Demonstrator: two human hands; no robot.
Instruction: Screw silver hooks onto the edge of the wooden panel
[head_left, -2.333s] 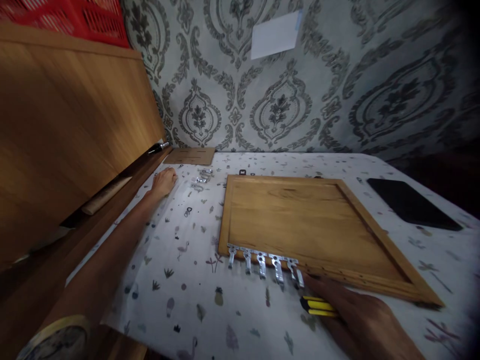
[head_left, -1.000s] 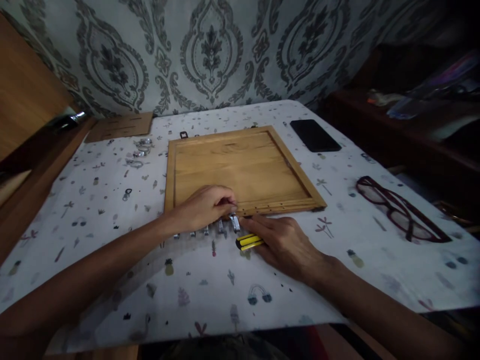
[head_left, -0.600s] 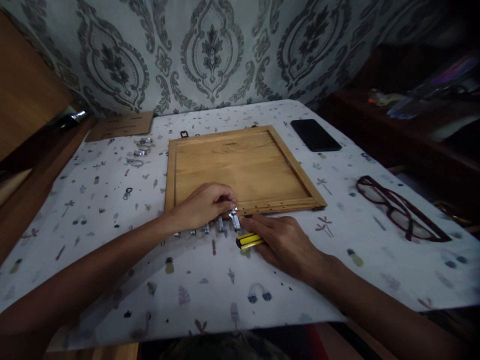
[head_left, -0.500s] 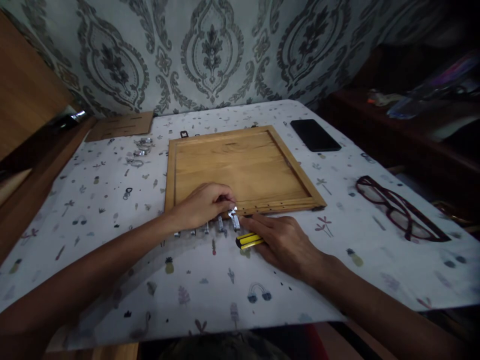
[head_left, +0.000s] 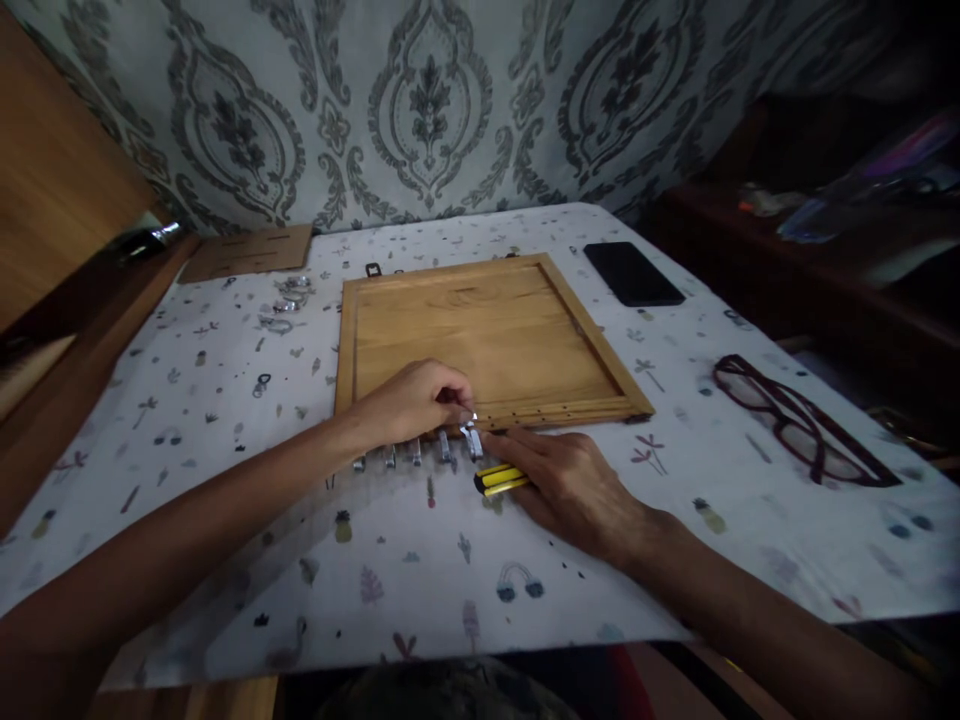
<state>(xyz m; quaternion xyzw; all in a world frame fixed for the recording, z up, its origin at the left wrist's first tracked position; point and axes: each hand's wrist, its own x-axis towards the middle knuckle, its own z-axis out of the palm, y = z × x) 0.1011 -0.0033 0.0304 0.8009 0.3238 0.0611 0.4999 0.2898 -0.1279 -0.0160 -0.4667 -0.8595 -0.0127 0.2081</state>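
A framed wooden board (head_left: 480, 325) lies flat on the table, with several small dark holes along its near rail. My left hand (head_left: 409, 405) rests over that rail, thumb and fingers pinched on a small shiny metal hook (head_left: 474, 442). To its left, several similar metal hooks (head_left: 417, 453) line the near edge, partly hidden by my hand. My right hand (head_left: 574, 485) is closed around a tool with a yellow-and-black handle (head_left: 501, 480). Its fingertips are beside the pinched hook; the tool's working end is hidden.
Loose metal hooks (head_left: 291, 292) lie left of the board, near a brown cardboard piece (head_left: 247, 252). On the right are a black phone (head_left: 634, 273) and dark red glasses (head_left: 799, 420). A printed white cloth (head_left: 405, 590) covers the table, and a patterned curtain (head_left: 427, 100) hangs behind.
The view has shifted slightly. Both hands stay at the near rail, the left still pinching the hook and the right still holding the tool, with little other visible movement.
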